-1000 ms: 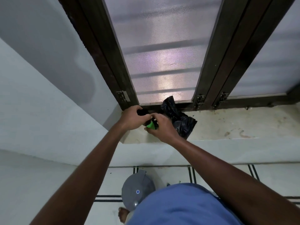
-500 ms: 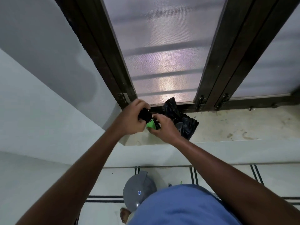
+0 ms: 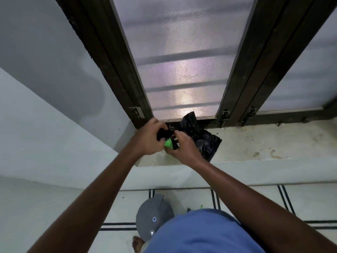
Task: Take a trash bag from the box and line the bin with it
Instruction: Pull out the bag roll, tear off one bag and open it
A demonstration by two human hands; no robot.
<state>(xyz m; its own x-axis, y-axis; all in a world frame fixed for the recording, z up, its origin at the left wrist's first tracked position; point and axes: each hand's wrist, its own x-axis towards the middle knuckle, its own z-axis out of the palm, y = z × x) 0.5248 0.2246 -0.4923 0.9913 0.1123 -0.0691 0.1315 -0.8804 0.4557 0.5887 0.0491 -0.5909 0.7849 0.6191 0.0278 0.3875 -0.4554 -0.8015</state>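
Both my hands meet over the window sill (image 3: 255,143) near its left end. My left hand (image 3: 147,137) grips a black roll of trash bags (image 3: 162,133) with its fingers curled round it. My right hand (image 3: 182,147) pinches the roll's black end beside a bright green label (image 3: 168,143). A crumpled black plastic bag (image 3: 202,137) lies on the sill right behind my right hand. Down on the floor stands the grey bin (image 3: 153,214) with its round lid shut, partly hidden by my blue shirt. No box is visible.
A dark-framed window with frosted panes (image 3: 182,61) rises directly behind the sill. A white wall (image 3: 45,115) closes the left side. The tiled floor (image 3: 310,203) below has dark stripe lines. A bare foot (image 3: 136,243) shows beside the bin.
My left hand has lifted and turned the black roll slightly, and my right hand's fingers have shifted on its end. The crumpled bag has stayed in place.
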